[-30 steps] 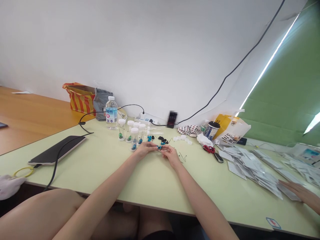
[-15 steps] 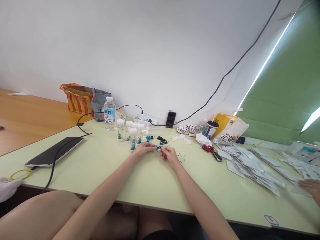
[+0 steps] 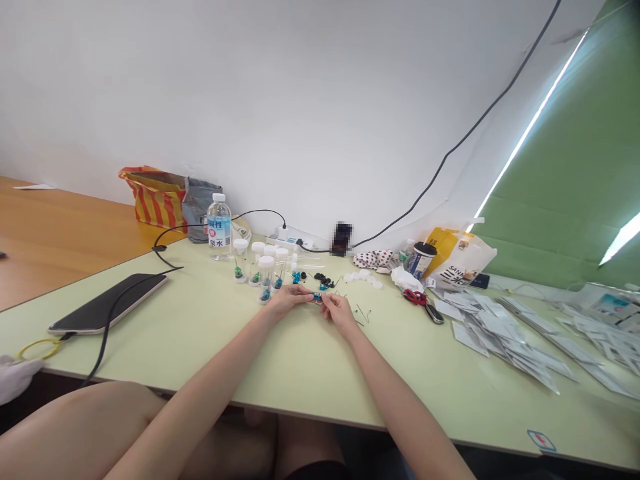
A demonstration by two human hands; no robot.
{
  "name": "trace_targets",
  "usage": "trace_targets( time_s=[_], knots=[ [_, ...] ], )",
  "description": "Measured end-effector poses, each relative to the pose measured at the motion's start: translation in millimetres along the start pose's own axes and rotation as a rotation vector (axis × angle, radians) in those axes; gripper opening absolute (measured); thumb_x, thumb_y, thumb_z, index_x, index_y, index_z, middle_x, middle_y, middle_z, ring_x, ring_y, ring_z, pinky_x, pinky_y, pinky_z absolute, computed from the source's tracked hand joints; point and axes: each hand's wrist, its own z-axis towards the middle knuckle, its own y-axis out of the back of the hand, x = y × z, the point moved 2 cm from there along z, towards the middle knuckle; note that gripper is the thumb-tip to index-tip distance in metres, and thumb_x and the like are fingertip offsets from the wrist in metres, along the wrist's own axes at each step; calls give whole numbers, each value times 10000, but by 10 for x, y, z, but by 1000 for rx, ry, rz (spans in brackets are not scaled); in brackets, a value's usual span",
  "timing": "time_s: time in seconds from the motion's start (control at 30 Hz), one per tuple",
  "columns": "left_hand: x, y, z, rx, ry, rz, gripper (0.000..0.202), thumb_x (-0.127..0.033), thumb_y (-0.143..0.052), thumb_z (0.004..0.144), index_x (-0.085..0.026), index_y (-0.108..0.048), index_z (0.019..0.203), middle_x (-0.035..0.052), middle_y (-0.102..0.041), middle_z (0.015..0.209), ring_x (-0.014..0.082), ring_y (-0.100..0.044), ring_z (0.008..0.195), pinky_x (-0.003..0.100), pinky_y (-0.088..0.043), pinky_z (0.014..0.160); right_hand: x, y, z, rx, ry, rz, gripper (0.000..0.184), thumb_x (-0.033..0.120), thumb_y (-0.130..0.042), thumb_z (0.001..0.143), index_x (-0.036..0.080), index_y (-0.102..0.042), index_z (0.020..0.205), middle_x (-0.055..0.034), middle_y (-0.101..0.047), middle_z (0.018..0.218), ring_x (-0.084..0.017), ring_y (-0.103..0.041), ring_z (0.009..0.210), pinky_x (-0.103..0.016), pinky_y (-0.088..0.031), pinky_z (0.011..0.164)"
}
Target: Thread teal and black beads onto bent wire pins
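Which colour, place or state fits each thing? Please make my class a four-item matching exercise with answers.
1. part between left hand and right hand
2. capped tubes
3. striped bag
4. large bottle

A. red and yellow
B. standing in a group
C. small and partly blue
D. bears a printed label

Pairs: 1-C, 2-B, 3-A, 4-D

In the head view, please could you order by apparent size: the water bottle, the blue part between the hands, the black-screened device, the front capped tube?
1. Black-screened device, though its nearness enlarges it
2. Water bottle
3. Front capped tube
4. Blue part
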Motion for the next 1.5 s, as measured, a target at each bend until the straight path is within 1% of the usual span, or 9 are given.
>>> trace_targets(
  time_s=[0.17,0.27,0.37,0.47,0.9,1.03,1.2,1.4,1.5],
  knots=[
    [9,7,0,-18,13,-21,277,-296,-774,497,-139,-643,684,47,-682,691,174,-628,720,332,-454,785,43,-8,-39,41,21,0,378,529,-571,668,153,-611,644,8,-523,501,-63,-404,377,-195,-305,372],
    [12,11,4,-23,7,-32,277,-286,-780,487,-138,-645,677,40,-679,677,170,-626,714,325,-454,785,77,5,-60,15,38,74,322,469,-635,630,167,-618,740,16,-538,543,-64,-415,393,-197,-318,387],
    [9,7,4,-4,-2,-20,268,-283,-782,484,-141,-648,669,37,-678,668,166,-622,703,318,-456,774,90,14,-61,1,45,129,350,418,-670,605,189,-617,865,26,-542,573,-65,-421,399,-200,-330,392],
    [-1,-1,-2,12,-5,0,269,-296,-778,492,-143,-653,675,44,-681,676,173,-624,710,319,-459,766,74,10,-46,4,38,96,380,423,-662,608,185,-627,902,24,-541,572,-62,-413,389,-204,-329,384],
    [-9,9,9,37,9,16,240,-278,-774,499,-151,-659,668,30,-674,668,147,-611,664,293,-455,740,35,-32,-25,2,-18,-42,379,515,-603,629,154,-603,746,18,-544,516,-59,-406,355,-186,-302,342],
    [-19,1,6,36,3,11,211,-281,-767,513,-151,-661,642,38,-675,740,135,-597,673,281,-446,740,76,-57,-48,4,9,-102,354,513,-593,641,163,-596,692,19,-534,505,-65,-406,361,-194,-310,349],
    [-37,-12,-3,35,23,34,254,-282,-761,524,-150,-675,722,38,-667,714,133,-583,668,268,-441,710,63,-72,-36,-3,46,-176,343,511,-581,657,169,-586,637,11,-525,490,-78,-418,373,-204,-320,359],
    [-65,-31,-15,33,-12,96,270,-329,-741,530,-152,-673,721,42,-665,716,144,-578,666,270,-440,676,35,-66,-39,-90,103,-161,338,491,-565,680,185,-554,824,-8,-570,695,-72,-448,376,-206,-333,340],
    [-58,-57,-19,54,-33,190,278,-348,-727,538,-147,-669,721,40,-659,708,150,-575,670,269,-439,657,91,-78,-90,-165,187,-161,339,468,-542,713,201,-481,913,21,-544,682,-62,-426,378,-193,-323,351]
  ],
)
